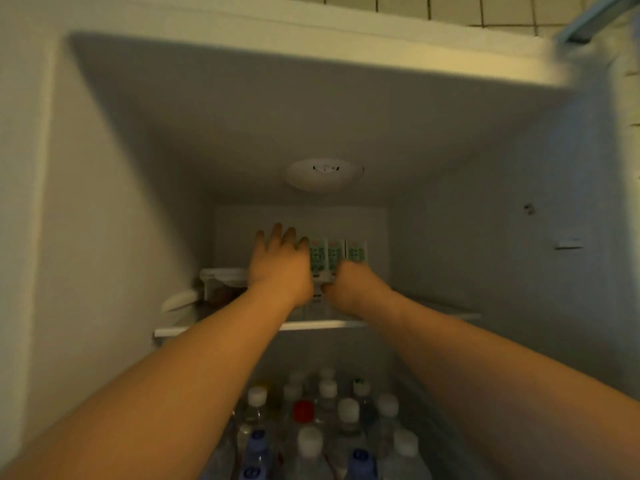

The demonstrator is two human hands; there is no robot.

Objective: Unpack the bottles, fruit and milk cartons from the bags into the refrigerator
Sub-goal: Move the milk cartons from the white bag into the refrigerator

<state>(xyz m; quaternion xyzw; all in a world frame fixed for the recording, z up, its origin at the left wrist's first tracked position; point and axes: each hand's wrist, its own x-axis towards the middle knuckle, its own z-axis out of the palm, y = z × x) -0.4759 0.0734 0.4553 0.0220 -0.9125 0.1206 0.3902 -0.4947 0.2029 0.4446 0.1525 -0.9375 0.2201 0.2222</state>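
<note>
Both my arms reach deep into the open refrigerator. Three white and green milk cartons (336, 252) stand upright side by side at the back of the upper glass shelf (322, 324). My left hand (280, 261) lies flat against the left side of the row, fingers spread and pointing up. My right hand (349, 284) is closed around the lower part of a carton at the front right of the row. On the shelf below stand several clear plastic bottles (308, 420) with white, blue and red caps.
A round white lamp housing (323, 174) sits on the refrigerator ceiling. A white tray or container (218, 282) rests at the left of the upper shelf. The refrigerator walls close in on both sides; tiled wall (485, 12) shows above.
</note>
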